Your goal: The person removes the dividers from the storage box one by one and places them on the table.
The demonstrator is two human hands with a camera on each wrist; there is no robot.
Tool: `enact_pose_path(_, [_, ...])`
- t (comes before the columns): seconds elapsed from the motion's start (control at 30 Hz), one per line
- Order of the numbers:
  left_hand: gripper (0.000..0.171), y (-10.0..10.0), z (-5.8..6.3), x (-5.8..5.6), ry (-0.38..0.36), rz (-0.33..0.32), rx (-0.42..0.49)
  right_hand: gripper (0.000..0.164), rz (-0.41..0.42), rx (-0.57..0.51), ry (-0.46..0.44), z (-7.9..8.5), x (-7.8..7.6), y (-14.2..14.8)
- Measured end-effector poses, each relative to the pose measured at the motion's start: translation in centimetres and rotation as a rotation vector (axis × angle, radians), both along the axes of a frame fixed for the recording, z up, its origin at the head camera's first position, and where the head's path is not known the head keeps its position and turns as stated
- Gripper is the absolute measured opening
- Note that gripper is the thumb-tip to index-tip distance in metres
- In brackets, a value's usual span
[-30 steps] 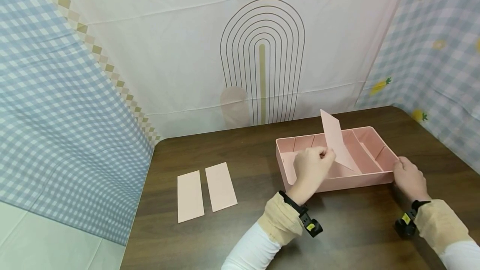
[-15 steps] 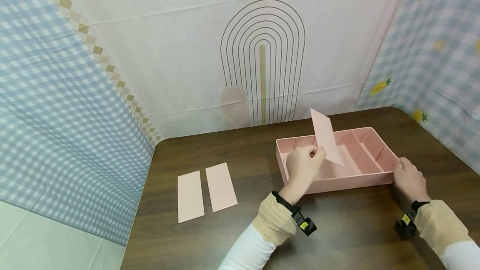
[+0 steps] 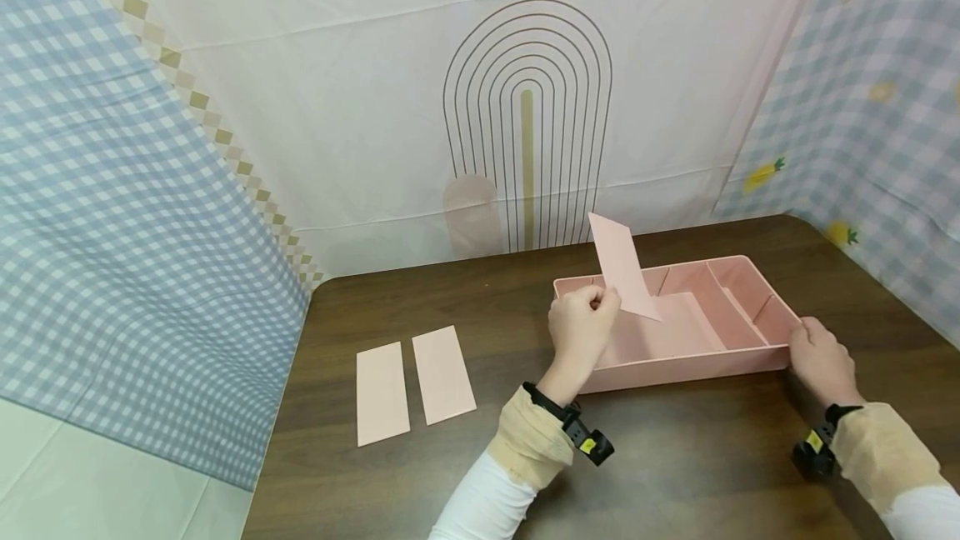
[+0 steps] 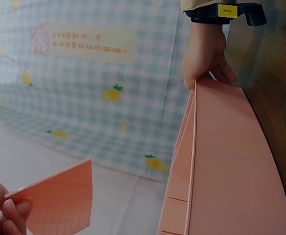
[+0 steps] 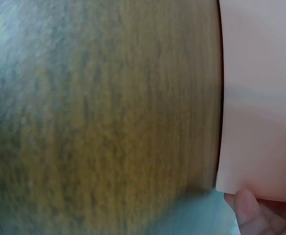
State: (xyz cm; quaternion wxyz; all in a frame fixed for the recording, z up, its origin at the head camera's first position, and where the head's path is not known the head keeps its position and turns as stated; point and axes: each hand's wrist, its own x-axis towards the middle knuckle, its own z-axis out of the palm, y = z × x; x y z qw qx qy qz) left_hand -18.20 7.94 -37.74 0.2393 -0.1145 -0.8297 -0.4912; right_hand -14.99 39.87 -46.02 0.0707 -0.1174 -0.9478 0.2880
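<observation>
My left hand (image 3: 583,330) pinches a thin pink divider panel (image 3: 619,263) by its near edge. The divider tilts upright over the left half of a pink drawer organizer tray (image 3: 675,370), its lower corner overlapping the tray's interior. In the left wrist view, thumb and fingers (image 4: 16,211) hold the divider (image 4: 64,198) at one end. My right hand (image 3: 823,362) grips the tray's front right corner, thumb at the rim; the right wrist view shows a fingertip (image 5: 247,204) against the tray's wall (image 5: 263,107). One long divider stands inside the tray towards its right end.
Two flat pink panels, a left one (image 3: 382,394) and a right one (image 3: 444,375), lie side by side on the dark wooden table (image 3: 330,490). A patterned cloth (image 3: 360,123) hangs behind the table, with checked cloth at both sides.
My left hand has moved left with the divider, from the tray's middle towards its left end, uncovering more of the tray floor. My right hand stays at the corner.
</observation>
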Motion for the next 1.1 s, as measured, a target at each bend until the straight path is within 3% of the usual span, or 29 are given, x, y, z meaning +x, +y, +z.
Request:
enact_pose_path(0.37, [0.036,-1.4,0.0,-0.2,-0.011,0.036,0.013,0.043,-0.002,-0.002,0.005,-0.1,0.0,0.0])
enact_pose_path(0.73, [0.033,-2.6,0.0,-0.5,-0.070,0.051,0.027,0.041,0.004,0.005,0.007,-0.1,0.0,0.1])
enact_pose_path(1.1, [0.033,-3.5,-0.4,-0.4,-0.031,0.063,0.048,0.041,0.012,0.001,0.013,-0.3,0.0,0.1])
